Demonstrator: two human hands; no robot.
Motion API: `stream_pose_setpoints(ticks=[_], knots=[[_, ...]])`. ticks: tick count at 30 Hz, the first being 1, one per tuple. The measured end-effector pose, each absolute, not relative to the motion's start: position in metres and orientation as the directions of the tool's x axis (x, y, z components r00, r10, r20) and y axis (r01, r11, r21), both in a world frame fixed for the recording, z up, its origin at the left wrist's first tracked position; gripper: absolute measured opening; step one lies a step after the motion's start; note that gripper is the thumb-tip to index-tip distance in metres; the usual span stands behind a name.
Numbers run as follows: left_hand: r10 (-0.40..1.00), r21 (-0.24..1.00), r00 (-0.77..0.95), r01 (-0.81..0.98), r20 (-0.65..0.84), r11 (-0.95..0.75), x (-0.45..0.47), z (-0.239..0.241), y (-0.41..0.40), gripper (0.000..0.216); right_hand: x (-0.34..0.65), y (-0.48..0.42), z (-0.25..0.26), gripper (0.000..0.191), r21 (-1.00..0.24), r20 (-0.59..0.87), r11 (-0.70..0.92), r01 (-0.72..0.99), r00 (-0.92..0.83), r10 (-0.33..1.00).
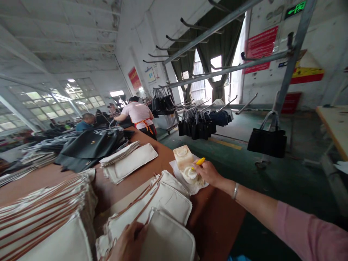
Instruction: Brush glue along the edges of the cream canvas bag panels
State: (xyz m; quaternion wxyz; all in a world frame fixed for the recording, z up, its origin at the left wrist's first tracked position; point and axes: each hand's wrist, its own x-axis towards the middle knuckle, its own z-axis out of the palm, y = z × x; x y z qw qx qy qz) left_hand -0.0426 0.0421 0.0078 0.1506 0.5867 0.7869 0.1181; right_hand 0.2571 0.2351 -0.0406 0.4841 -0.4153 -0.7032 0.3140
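My right hand is closed round a yellow-handled brush. Its lower end is over the opening of a plastic container, where thick white paste shows; the tip itself is hard to make out. The container lies on a white sheet at the table's right edge. Low in the view, my left hand has its fingers bent at the edge of a cream pouch piece, the top one of a fanned pile. Below it, more cream pieces with brown edging overlap.
A big stack of cream pieces fills the brown table's left side. Behind lie folded cream pieces and black bags. A metal rack with hanging black bags stands to the right. A co-worker bends over the far end.
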Motion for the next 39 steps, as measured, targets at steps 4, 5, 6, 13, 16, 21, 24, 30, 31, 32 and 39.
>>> stream_pose_setpoints(ticks=[4,5,6,13,16,21,24,30,31,32,39], knots=[[0.973,0.473,-0.215,0.85,-0.085,0.23,-0.021,0.014,0.038,0.034,0.266,0.226,-0.041,0.031,-0.796,0.465,0.527,0.298,-0.257,0.847],[0.973,0.491,-0.216,0.841,-0.082,0.228,-0.017,0.014,0.037,0.035,0.269,0.221,-0.041,0.028,-0.782,0.477,0.548,0.296,-0.283,0.832],[0.972,0.507,-0.221,0.83,-0.082,0.232,-0.014,0.013,0.035,0.035,0.272,0.214,-0.042,0.025,-0.768,0.488,0.571,0.29,-0.311,0.815],[0.975,0.761,-0.113,0.611,-0.189,0.218,-0.004,0.013,0.018,0.044,0.297,0.17,-0.038,0.019,-0.753,0.539,0.622,0.214,-0.342,0.77],[0.969,0.828,-0.109,0.504,-0.222,0.247,0.003,0.019,0.008,0.047,0.295,0.152,-0.02,0.022,-0.883,0.438,0.462,0.084,-0.208,0.875],[0.964,0.896,-0.166,0.363,-0.208,0.256,0.026,0.032,-0.009,0.043,0.278,0.113,0.019,0.027,-0.918,0.227,0.137,-0.371,-0.211,0.951],[0.968,0.887,-0.206,0.408,-0.142,0.217,0.039,0.041,-0.017,0.033,0.27,0.093,0.036,0.026,-0.897,0.201,0.043,-0.441,-0.319,0.926],[0.982,0.801,-0.179,0.578,-0.062,0.156,0.046,0.046,-0.023,0.031,0.257,0.073,0.043,0.027,-0.929,0.233,0.065,-0.364,-0.439,0.868],[0.984,0.79,-0.166,0.594,-0.064,0.152,0.045,0.045,-0.024,0.033,0.255,0.072,0.043,0.027,-0.936,0.243,0.089,-0.341,-0.442,0.863],[0.986,0.781,-0.152,0.606,-0.071,0.15,0.045,0.044,-0.024,0.034,0.254,0.073,0.042,0.027,-0.941,0.253,0.114,-0.32,-0.437,0.863],[0.979,0.765,-0.142,0.611,-0.147,0.204,0.046,0.045,-0.026,0.04,0.265,0.072,0.045,0.027,-0.947,0.281,0.204,-0.246,-0.336,0.899]])
